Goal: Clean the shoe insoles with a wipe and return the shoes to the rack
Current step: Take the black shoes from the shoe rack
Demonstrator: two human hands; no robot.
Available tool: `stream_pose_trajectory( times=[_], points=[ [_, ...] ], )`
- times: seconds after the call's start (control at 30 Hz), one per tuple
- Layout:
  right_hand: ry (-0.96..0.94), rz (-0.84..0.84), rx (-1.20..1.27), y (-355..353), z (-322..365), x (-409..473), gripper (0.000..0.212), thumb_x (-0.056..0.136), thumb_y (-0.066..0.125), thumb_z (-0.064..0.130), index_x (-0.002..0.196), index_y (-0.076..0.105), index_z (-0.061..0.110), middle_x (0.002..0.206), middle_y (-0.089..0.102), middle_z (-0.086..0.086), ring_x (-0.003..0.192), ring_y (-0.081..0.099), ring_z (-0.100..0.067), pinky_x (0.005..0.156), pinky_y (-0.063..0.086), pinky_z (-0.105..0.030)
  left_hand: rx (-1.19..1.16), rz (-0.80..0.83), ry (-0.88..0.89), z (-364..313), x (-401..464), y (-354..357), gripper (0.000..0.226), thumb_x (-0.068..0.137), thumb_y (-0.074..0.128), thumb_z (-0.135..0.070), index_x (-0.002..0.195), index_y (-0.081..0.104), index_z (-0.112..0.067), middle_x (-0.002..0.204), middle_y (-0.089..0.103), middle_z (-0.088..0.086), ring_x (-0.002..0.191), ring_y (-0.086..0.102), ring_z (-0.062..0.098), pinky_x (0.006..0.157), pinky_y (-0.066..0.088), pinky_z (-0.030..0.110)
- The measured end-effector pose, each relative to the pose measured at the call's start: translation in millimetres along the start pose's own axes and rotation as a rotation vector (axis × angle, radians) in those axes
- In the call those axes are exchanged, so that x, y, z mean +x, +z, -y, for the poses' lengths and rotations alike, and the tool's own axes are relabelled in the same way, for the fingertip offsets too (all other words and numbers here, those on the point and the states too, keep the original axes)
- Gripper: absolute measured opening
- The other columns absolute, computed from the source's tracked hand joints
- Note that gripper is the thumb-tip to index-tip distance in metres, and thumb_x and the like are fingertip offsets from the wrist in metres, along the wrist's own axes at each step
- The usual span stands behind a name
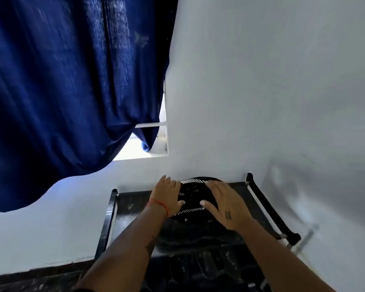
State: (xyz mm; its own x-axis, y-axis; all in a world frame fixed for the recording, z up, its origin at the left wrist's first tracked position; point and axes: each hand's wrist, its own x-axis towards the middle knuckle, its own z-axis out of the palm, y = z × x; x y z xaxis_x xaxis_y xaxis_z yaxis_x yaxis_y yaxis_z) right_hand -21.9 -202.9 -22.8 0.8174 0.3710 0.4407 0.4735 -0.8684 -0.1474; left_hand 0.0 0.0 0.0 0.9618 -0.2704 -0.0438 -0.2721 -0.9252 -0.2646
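I see both hands pressed on a pair of black shoes with white striped bands [193, 191] sitting on the top shelf of a black metal-framed shoe rack [259, 194] against the white wall [261, 91]. My left hand [167, 196] lies flat along the left side of the shoes, its fingers [164, 179] spread and stretched toward the wall, closed on nothing. My right hand [226, 207] rests on the right side, fingers splayed wide, thumb touching the shoe top. A thin red thread bracelet [159, 205] circles the left wrist. A dark blue curtain [72, 81] hangs at upper left, partly covering a bright window [154, 142].
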Motion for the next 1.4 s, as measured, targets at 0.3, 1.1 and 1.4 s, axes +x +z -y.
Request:
stream_pose_trajectory(
  times=[0.3, 1.1, 1.4],
  points=[
    [-0.29, 0.064, -0.277, 54.2, -16.3, -36.9, 0.061, 0.089, 0.024, 0.061, 0.088, 0.07, 0.02, 0.061, 0.06, 0.008, 0.045, 0.054, -0.01, 0.038, 0.045, -0.026, 0.427, 0.208, 0.091, -17.5, 21.7, 26.3, 0.034, 0.099, 0.041, -0.019, 0.129, 0.054, -0.013, 0.133, 0.056, 0.006, 0.123, 0.051, 0.024, 0.1, 0.035, 0.038],
    [0.089, -0.164, -0.436, -72.6, -24.7, -252.6, 0.025, 0.068, 0.08, 0.036, 0.062, 0.065, 0.017, 0.044, 0.056, 0.001, 0.033, 0.051, -0.018, 0.034, 0.031, -0.02, 0.163, -0.252, -0.209, -156.0, -184.9, -26.0, 0.028, 0.093, 0.044, -0.005, 0.11, 0.064, -0.015, 0.11, 0.065, 0.003, 0.103, 0.062, 0.022, 0.07, 0.038, 0.03],
    [0.312, 0.126, -0.405, -79.0, -29.1, -372.0, 0.042, 0.099, 0.024, 0.046, 0.116, 0.053, 0.021, 0.09, 0.067, 0.0, 0.078, 0.064, -0.02, 0.053, 0.033, -0.027, -0.023, -0.175, -0.175, -273.9, -233.7, -8.9, 0.029, 0.091, 0.043, -0.004, 0.108, 0.066, -0.012, 0.108, 0.067, 0.006, 0.102, 0.064, 0.025, 0.067, 0.04, 0.03]
  ],
)
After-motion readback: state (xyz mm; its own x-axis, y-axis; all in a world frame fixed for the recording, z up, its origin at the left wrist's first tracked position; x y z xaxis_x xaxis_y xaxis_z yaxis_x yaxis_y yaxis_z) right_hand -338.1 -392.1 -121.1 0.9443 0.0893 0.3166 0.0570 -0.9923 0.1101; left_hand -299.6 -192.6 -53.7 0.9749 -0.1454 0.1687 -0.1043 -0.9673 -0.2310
